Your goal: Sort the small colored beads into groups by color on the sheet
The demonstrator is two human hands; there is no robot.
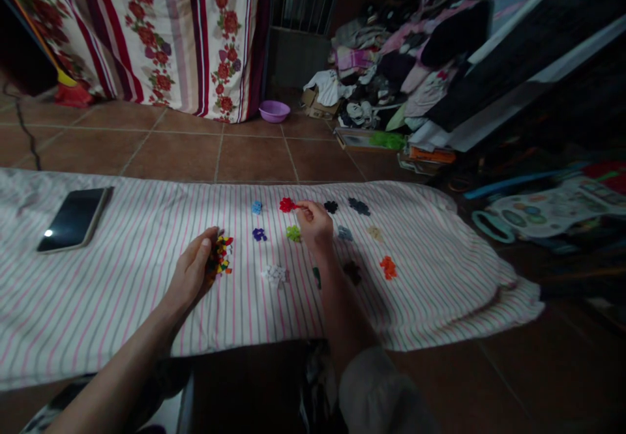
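Note:
My right hand (315, 225) pinches a small red piece at the right edge of a pile of red pieces (287, 205). Just below it lies a light green pile (293, 233). My left hand (194, 263) rests on its side with fingers extended, against a mixed heap of small coloured pieces (223, 255), mostly red, yellow and green. Between the hands are piles of light blue (257, 207), purple (259, 234) and white pieces (275, 275). My right forearm partly hides a dark green pile (317, 277).
Right of my forearm lie black (331, 206), dark grey (359, 206), grey-blue (345, 232), beige (375, 232), dark brown (352, 272) and orange piles (388, 267). A phone (73, 219) lies at the left on the striped cloth (141, 258). Beyond, a purple basin (274, 111) stands on the tiles.

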